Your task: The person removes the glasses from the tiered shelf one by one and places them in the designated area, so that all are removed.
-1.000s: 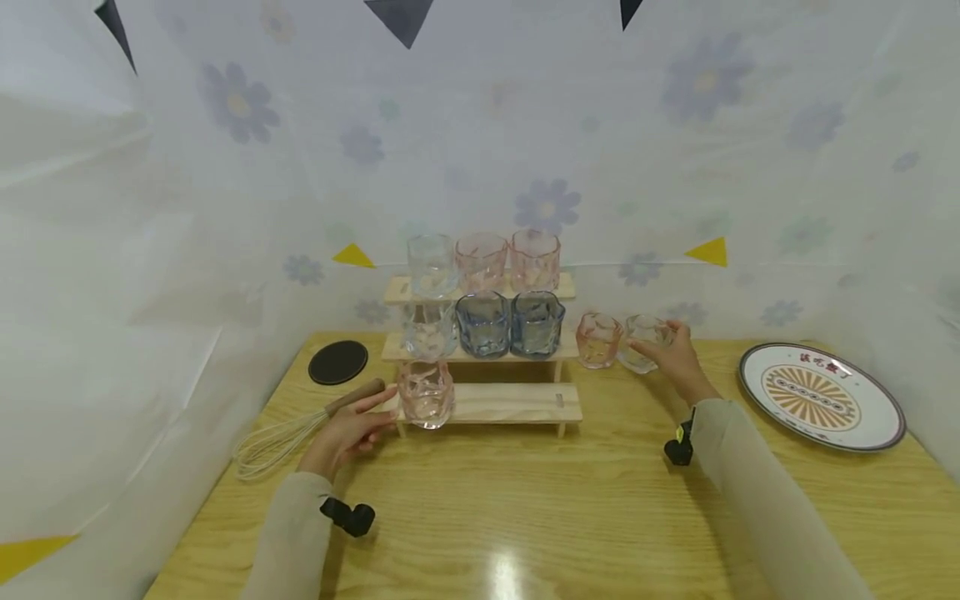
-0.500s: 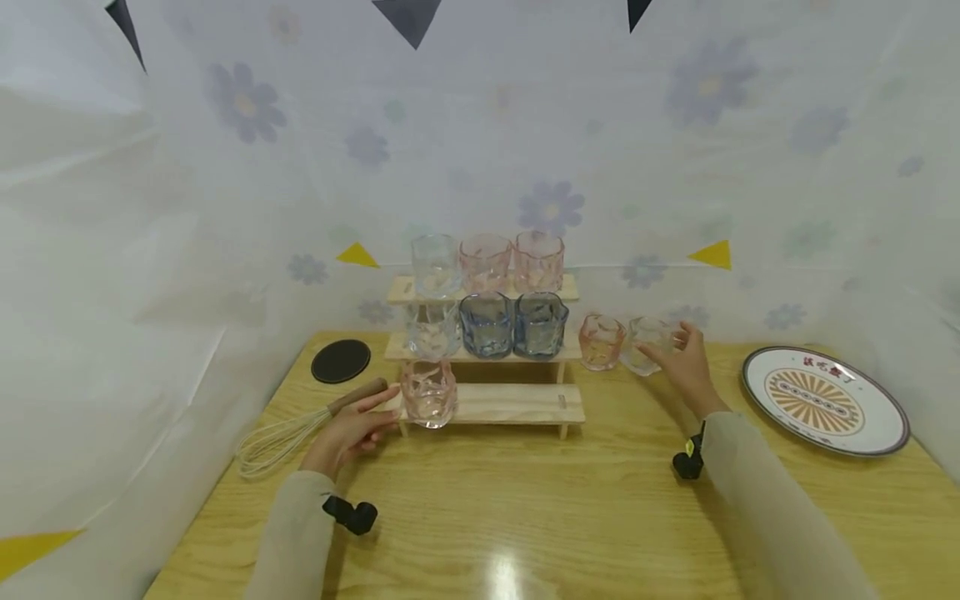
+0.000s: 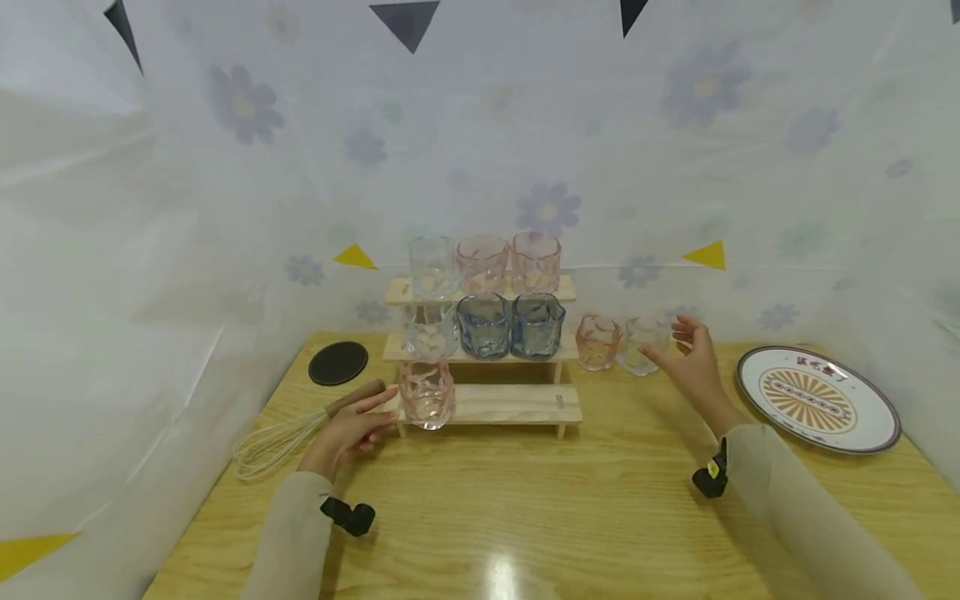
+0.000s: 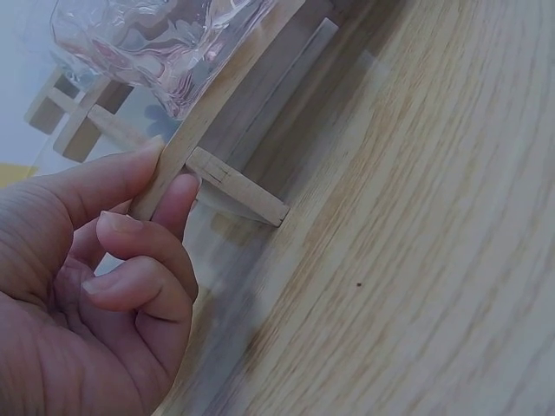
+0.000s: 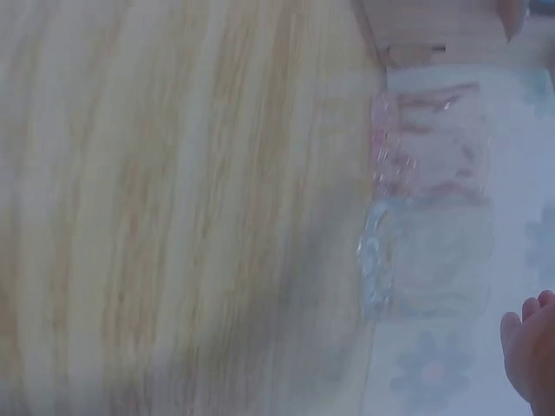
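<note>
My left hand [image 3: 347, 429] pinches the left end of the lowest board of a three-step wooden shelf rack [image 3: 517, 402]. In the left wrist view, thumb and index finger grip the board's edge [image 4: 186, 139], the other fingers curled below. A pink glass [image 3: 427, 404] stands on that board right beside the fingers. My right hand [image 3: 693, 371] is spread open just right of a clear glass [image 3: 641, 350], with nothing in it. That glass stands on the table next to another pink glass [image 3: 597, 343]; the right wrist view is blurred.
Blue glasses [image 3: 483, 327] and a clear one [image 3: 430, 332] fill the middle step; a clear glass [image 3: 432, 267] and pink ones [image 3: 536, 262] stand on top. A whisk [image 3: 277, 442] and black coaster [image 3: 338, 363] lie left, a patterned plate [image 3: 817, 400] right.
My right hand has let go of the clear glass and drawn back to the right, its fingers opening. The glass stays beside the pink one. My left hand keeps its hold on the rack.
</note>
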`<state>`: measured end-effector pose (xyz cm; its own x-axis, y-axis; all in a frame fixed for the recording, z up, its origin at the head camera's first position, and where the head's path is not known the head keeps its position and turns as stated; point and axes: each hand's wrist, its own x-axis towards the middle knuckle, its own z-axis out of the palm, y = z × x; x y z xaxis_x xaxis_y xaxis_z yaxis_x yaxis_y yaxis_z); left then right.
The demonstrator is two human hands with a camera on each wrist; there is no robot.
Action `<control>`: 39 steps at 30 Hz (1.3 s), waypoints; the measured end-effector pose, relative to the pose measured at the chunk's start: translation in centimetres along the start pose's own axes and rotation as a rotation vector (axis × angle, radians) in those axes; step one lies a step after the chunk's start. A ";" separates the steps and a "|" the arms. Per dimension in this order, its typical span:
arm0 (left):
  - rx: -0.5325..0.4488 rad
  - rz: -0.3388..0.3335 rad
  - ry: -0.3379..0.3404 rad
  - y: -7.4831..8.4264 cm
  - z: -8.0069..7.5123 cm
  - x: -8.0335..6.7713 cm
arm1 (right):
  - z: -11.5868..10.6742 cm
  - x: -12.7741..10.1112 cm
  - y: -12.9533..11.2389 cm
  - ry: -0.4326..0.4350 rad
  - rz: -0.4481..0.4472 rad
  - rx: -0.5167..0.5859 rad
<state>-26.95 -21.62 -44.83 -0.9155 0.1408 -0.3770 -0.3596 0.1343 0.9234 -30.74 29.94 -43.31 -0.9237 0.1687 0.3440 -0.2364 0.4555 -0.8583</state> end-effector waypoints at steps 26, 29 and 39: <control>0.022 0.007 0.019 -0.6 0.0 0.2 | 9.8 -7.5 -5.4 -0.373 -0.294 0.272; 0.033 0.003 0.024 -0.8 -0.2 0.3 | 11.6 -8.0 -5.7 -0.425 -0.307 0.311; 0.049 0.005 0.008 -0.2 -0.3 0.4 | 16.4 -8.5 -8.9 -0.583 -0.301 0.347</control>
<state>-27.35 -21.90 -45.15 -0.9189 0.1337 -0.3711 -0.3454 0.1819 0.9207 -25.73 10.16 -44.81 -0.7909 -0.4556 0.4085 -0.4974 0.0899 -0.8628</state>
